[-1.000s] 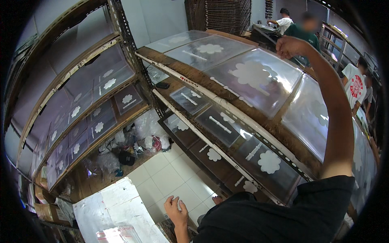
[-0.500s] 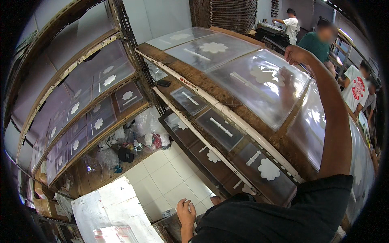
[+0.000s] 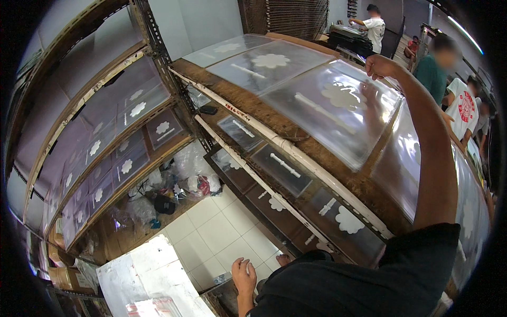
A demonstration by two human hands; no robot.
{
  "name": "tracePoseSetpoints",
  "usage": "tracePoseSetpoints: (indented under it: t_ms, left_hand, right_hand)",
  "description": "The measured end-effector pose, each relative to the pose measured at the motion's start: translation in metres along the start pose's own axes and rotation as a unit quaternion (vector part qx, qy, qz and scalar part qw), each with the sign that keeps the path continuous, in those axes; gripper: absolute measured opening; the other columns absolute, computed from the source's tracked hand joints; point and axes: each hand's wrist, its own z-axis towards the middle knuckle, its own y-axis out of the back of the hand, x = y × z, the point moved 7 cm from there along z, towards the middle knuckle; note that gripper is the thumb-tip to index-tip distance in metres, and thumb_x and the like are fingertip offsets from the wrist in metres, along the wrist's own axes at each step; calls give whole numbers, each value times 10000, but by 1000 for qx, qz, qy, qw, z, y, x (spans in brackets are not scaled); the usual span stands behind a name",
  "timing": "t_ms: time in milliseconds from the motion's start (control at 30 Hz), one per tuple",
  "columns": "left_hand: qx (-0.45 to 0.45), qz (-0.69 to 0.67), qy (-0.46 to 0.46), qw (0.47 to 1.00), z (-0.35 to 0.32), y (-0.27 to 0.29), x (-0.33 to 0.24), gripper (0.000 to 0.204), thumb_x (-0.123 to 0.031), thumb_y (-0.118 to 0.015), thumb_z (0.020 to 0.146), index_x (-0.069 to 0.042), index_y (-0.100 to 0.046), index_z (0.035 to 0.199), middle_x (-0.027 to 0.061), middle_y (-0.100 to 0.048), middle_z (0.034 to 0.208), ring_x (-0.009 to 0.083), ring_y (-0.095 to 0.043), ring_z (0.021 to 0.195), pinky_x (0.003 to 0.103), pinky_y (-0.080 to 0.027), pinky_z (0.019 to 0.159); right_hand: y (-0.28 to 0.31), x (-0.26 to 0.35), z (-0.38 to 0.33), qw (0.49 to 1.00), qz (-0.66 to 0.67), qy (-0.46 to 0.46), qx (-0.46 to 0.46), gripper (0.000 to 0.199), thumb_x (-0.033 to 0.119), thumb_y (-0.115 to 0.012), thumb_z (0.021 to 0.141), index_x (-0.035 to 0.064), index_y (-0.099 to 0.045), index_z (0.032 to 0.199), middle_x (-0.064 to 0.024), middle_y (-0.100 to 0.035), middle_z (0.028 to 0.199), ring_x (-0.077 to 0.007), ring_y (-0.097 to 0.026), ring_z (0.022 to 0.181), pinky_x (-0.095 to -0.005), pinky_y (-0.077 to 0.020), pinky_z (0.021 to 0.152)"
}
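Clear sheets (image 3: 317,132) laid out, remainder unclear; our R hand (image 3: 384,67): fingers bent, can't tell if clamped; L hand (image 3: 244,277): apart, empty.

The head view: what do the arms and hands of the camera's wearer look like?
Human, with no cables. The right grip is a bare, gloveless hand, and its arm is bare up to a short black sleeve. The left grip is also a gloveless hand; its forearm looks bare where it shows, and I can't make out a sleeve there.
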Motion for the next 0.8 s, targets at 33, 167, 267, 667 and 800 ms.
tracePoseSetpoints:
  t_ms: [33,167,267,667,800]
  left_hand:
    - [3,-2,3,1000,0,-1,-1,173,-72,-658,840,-2,-709,990,187,-615,1145,362,-595,1027,444,-482,899]
    - [11,6,13,1000,-4,-2,4,184,-79,-656,843,-2,-704,1004,196,-612,1150,373,-592,1049,448,-481,916]
    - [10,1,20,1000,-7,-3,8,188,-82,-653,844,-2,-701,1008,200,-606,1157,379,-589,1067,451,-480,926]
    - [18,-12,12,1000,-12,-8,7,186,-76,-634,868,21,-683,1019,215,-597,1142,395,-576,1072,467,-470,926]
    - [24,-15,13,1000,-13,-10,7,181,-63,-623,871,29,-685,1014,216,-597,1133,389,-581,1070,455,-472,930]
  right_hand:
    - [3,-8,5,1000,-5,5,0,138,20,-575,837,59,-614,964,-95,-701,883,-179,-718,714,-328,-487,439]
    - [3,-19,12,1000,8,29,-3,140,46,-603,831,48,-625,969,-119,-693,822,-195,-724,703,-339,-463,386]
    - [1,-11,15,998,-32,45,-7,133,38,-587,816,42,-636,940,-111,-667,748,-200,-720,689,-332,-448,375]
    - [20,19,-3,963,-202,138,-114,155,56,-644,698,75,-714,834,-138,-715,803,-258,-683,745,-415,-534,670]
    - [19,28,-13,964,-217,137,-68,175,87,-642,699,87,-738,846,-130,-726,831,-258,-689,774,-425,-536,697]
